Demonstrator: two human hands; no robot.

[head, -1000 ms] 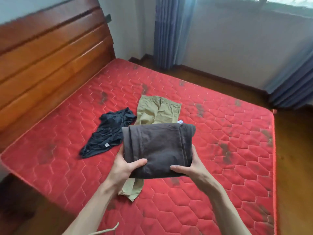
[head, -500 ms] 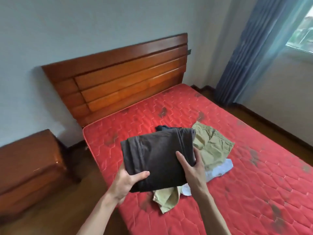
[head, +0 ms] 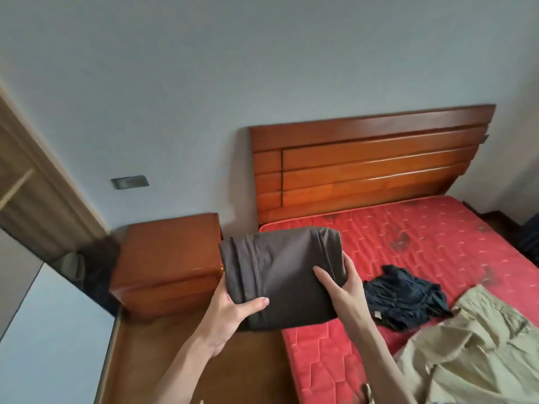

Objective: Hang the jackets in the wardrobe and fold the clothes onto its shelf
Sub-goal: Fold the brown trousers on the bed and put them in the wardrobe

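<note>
Now folded brown garment (head: 283, 275) between both hands, left hand (head: 230, 314) gripping its near-left corner, right hand (head: 342, 287) clasping its right edge.

Khaki trousers (head: 472, 354) run off the right and near edges; both hands' fingers disappear beneath the folded brown garment (head: 280, 275).

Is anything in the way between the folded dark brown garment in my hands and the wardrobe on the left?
Nothing visible blocks it. The folded dark brown garment is held by the left hand and right hand; the wooden nightstand sits below the path toward the wardrobe edge.
</note>
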